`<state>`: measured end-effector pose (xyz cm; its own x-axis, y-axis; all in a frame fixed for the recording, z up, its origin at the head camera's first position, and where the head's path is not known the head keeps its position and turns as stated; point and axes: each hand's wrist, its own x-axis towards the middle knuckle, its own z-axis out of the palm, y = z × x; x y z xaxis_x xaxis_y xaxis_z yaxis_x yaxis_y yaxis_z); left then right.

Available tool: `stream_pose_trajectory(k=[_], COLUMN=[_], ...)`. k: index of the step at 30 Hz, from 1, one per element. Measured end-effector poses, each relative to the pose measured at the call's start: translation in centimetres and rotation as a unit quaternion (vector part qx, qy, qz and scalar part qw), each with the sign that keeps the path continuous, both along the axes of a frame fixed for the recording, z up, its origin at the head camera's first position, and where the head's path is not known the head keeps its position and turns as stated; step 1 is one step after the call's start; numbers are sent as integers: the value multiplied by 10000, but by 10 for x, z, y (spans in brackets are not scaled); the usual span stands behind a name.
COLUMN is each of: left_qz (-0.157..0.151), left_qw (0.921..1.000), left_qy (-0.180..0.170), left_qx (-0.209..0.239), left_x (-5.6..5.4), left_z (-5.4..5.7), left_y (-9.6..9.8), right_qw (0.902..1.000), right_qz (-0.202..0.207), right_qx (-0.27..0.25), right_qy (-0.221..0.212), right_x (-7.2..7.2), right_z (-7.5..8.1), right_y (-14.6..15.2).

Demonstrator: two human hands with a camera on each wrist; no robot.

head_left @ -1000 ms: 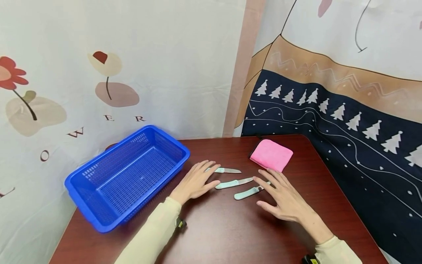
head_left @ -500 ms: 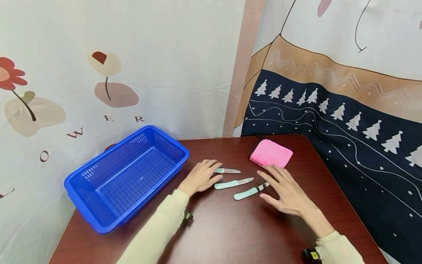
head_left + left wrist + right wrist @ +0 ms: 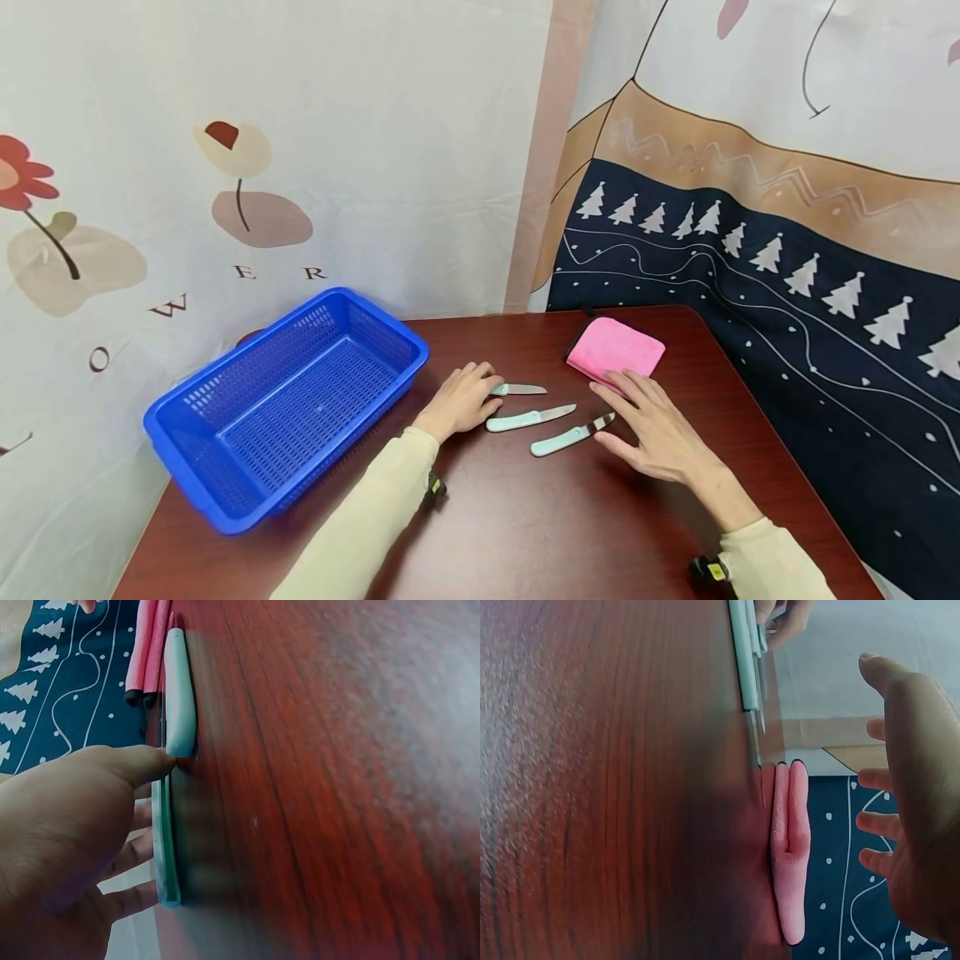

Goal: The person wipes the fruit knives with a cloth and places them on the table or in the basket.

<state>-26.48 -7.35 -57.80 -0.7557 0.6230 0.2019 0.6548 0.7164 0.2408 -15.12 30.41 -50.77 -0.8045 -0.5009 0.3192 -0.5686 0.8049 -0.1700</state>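
Three knives with mint-green handles lie on the brown table. My left hand (image 3: 462,400) is at the farthest knife (image 3: 525,389), fingers bent over its handle. In the left wrist view the thumb is on the near side of that handle (image 3: 165,847) and the fingers are behind it. The middle knife (image 3: 513,422) has its handle end close to the left thumb. Nearest to me is the third knife (image 3: 557,443), its blade pointing to my right hand (image 3: 660,433). That hand hovers with fingers spread, holding nothing, its fingertips overlapping the pink folded cloth (image 3: 615,346) in the head view.
A blue plastic basket (image 3: 408,367) with perforated walls stands at the left, angled across the table (image 3: 510,533). Printed curtains (image 3: 420,150) hang behind the table and along its right side.
My left hand has moved right along the farthest knife's handle, and its fingers have drawn in around it. My right hand has shifted slightly away from the third knife's blade.
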Motion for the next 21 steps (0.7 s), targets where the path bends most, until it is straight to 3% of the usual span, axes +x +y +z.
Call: stream_pose_trajectory(k=[3, 8, 14, 21], left_qz=[69, 207, 190, 248], left_qw=[10000, 9996, 9991, 9987], left_qy=[-48, -177, 336, 425], left_qx=[12, 78, -190, -95], left_x=[-3, -7, -11, -3], left_z=[-1, -13, -28, -27], left_y=[4, 9, 5, -5], right_qw=[10000, 9997, 9993, 9994], right_qz=[-51, -140, -198, -222], right_qx=[20, 40, 70, 45], right_qy=[-53, -188, -306, -265], right_x=[-2, -4, -6, -9], right_z=[0, 1, 0, 1], right_y=[1, 2, 2, 3])
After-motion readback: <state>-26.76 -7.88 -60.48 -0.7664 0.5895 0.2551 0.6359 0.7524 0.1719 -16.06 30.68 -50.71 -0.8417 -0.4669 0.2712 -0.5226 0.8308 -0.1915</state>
